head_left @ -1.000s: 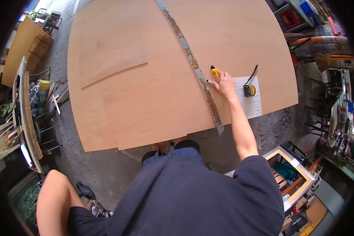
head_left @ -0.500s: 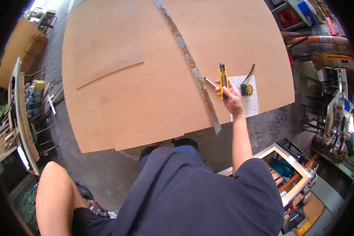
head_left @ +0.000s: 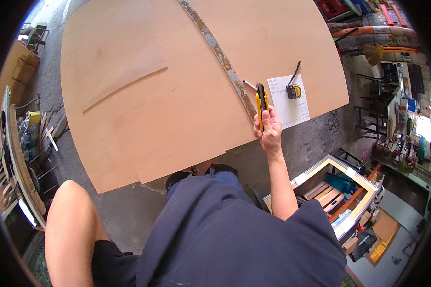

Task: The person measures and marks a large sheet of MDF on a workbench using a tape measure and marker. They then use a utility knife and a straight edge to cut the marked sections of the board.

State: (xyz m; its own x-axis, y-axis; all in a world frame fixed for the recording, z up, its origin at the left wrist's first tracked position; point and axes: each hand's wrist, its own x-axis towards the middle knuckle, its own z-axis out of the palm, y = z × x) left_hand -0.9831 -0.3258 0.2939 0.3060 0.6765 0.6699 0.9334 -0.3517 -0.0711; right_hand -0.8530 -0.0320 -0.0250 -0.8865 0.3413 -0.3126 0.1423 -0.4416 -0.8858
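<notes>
Fingers (head_left: 257, 128) of the right hand (head_left: 271, 131) are curled closed around a yellow-and-black utility knife (head_left: 262, 103), its tip toward 12 o'clock, over a plywood board (head_left: 177, 143). At 8 o'clock, the left arm (head_left: 72, 229) bends; the left hand is out of view, so I cannot tell its fingers' state. Toward 10 o'clock, a smaller panel (head_left: 119, 57) lies on the board. A rust-patched metal strip (head_left: 214, 48) slants from 11 o'clock down toward 5 o'clock. A white pen (head_left: 250, 86) juts at 10 o'clock from behind the knife, its lower end hidden. At the hand's 1 o'clock, a tape measure (head_left: 294, 91) rests on a handwritten paper sheet (head_left: 292, 113). Toward 4 o'clock stands a pale rectangular frame (head_left: 353, 174).
</notes>
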